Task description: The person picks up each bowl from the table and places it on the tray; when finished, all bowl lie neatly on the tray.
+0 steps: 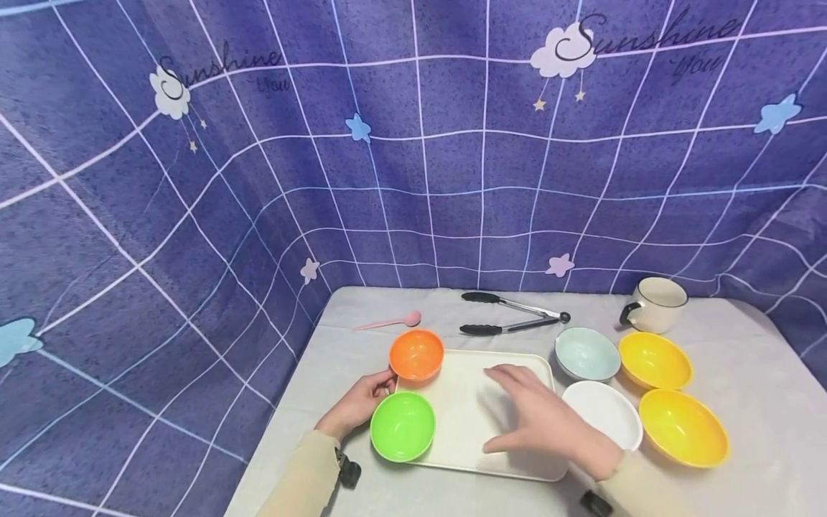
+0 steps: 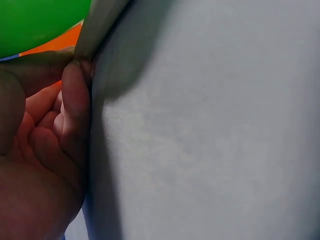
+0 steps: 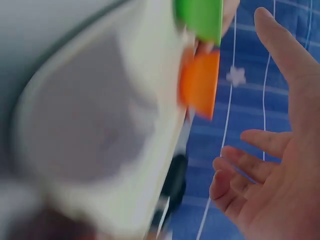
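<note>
A white rectangular tray (image 1: 460, 424) lies on the table, with an orange bowl (image 1: 416, 355) and a green bowl (image 1: 403, 426) at its left end. My left hand (image 1: 358, 404) pinches the tray's left rim between thumb and fingers, beside the two bowls. In the left wrist view, the fingertips (image 2: 75, 85) grip that rim, close under the green bowl. Over the right half of the tray hovers my right hand (image 1: 549, 420), fingers spread and holding nothing. The right wrist view shows its palm and parted fingers facing the tray surface.
Right of the tray stand a pale blue bowl (image 1: 587, 354), a white bowl (image 1: 604, 414) and two yellow bowls (image 1: 655, 360). A cream mug (image 1: 657, 305) is at the back right. Black-handled tongs (image 1: 517, 316) and a pink spoon (image 1: 390, 322) lie behind the tray, before a blue curtain.
</note>
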The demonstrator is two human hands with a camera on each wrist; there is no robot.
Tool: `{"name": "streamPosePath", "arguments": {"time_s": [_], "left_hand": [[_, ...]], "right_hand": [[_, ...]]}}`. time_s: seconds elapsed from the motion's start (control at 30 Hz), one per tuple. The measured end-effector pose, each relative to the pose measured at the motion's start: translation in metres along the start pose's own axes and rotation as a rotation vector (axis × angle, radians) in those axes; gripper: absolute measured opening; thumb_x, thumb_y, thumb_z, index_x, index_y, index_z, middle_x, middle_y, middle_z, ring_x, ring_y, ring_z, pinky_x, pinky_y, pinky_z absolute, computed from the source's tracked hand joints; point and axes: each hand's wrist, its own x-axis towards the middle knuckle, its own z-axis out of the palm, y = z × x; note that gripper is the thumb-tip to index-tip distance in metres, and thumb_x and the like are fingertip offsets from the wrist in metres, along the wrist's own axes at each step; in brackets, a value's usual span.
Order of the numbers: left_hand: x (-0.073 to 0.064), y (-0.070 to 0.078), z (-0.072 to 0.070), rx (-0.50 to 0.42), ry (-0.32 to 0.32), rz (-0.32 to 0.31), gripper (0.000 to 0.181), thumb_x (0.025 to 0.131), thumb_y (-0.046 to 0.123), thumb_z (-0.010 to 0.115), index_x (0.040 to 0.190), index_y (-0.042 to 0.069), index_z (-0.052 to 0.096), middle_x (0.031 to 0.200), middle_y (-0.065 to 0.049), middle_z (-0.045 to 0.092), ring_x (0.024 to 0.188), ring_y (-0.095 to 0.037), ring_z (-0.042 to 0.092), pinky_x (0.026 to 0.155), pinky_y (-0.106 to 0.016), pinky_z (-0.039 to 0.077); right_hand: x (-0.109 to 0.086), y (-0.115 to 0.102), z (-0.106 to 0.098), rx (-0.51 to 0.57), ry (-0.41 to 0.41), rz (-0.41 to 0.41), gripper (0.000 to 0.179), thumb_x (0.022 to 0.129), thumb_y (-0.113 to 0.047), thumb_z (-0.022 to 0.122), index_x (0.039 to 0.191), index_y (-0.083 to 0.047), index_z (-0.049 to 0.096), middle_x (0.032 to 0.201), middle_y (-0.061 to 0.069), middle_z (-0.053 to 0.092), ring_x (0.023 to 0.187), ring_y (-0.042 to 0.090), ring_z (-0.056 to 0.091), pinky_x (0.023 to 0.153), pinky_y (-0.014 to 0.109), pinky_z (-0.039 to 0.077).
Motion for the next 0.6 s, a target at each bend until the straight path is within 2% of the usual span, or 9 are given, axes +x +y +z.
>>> {"name": "streamPosePath", "arguments": {"time_s": [0.1,0.27,0.4,0.5,0.6], "left_hand": [[0.000,0.001,0.000,-0.009,0.001,0.002,0.057,0.095,-0.004,0.062,0.151,0.005,0.054,0.114,-0.007,0.065,0.102,-0.019,0.054,0.093,-0.027,0.045],[0.001,0.002,-0.001,-0.012,-0.003,0.003,0.058,0.093,-0.007,0.062,0.150,0.004,0.055,0.105,-0.008,0.060,0.089,-0.019,0.052,0.079,-0.025,0.047],[0.000,0.001,0.000,-0.007,0.002,-0.001,0.058,0.094,-0.006,0.062,0.150,0.005,0.056,0.105,-0.007,0.061,0.095,-0.019,0.053,0.083,-0.025,0.045],[0.000,0.000,0.000,-0.008,0.006,-0.001,0.057,0.094,-0.006,0.062,0.149,0.004,0.056,0.106,-0.007,0.061,0.099,-0.020,0.053,0.084,-0.025,0.045],[0.000,-0.001,0.001,-0.011,0.004,0.000,0.057,0.094,-0.006,0.061,0.150,0.004,0.056,0.107,-0.007,0.061,0.103,-0.022,0.053,0.085,-0.025,0.045]], "right_hand": [[-0.022,0.021,-0.024,-0.050,0.061,0.013,0.115,0.064,-0.071,0.088,0.149,-0.003,0.053,0.147,0.018,0.053,0.134,0.041,0.049,0.108,0.060,0.042],[-0.065,0.053,-0.056,-0.106,0.141,0.101,0.111,0.063,-0.068,0.090,0.146,-0.004,0.055,0.142,0.019,0.055,0.129,0.044,0.050,0.101,0.066,0.043],[-0.096,0.077,-0.076,-0.136,0.171,0.166,0.111,0.061,-0.065,0.093,0.145,-0.003,0.055,0.140,0.022,0.055,0.128,0.047,0.049,0.095,0.070,0.041],[-0.118,0.094,-0.087,-0.154,0.204,0.200,0.111,0.060,-0.058,0.096,0.144,0.000,0.054,0.139,0.026,0.055,0.126,0.050,0.047,0.095,0.074,0.038],[-0.139,0.111,-0.094,-0.146,0.232,0.259,0.115,0.058,-0.051,0.099,0.146,0.005,0.051,0.139,0.032,0.050,0.125,0.055,0.042,0.102,0.078,0.029]]}}
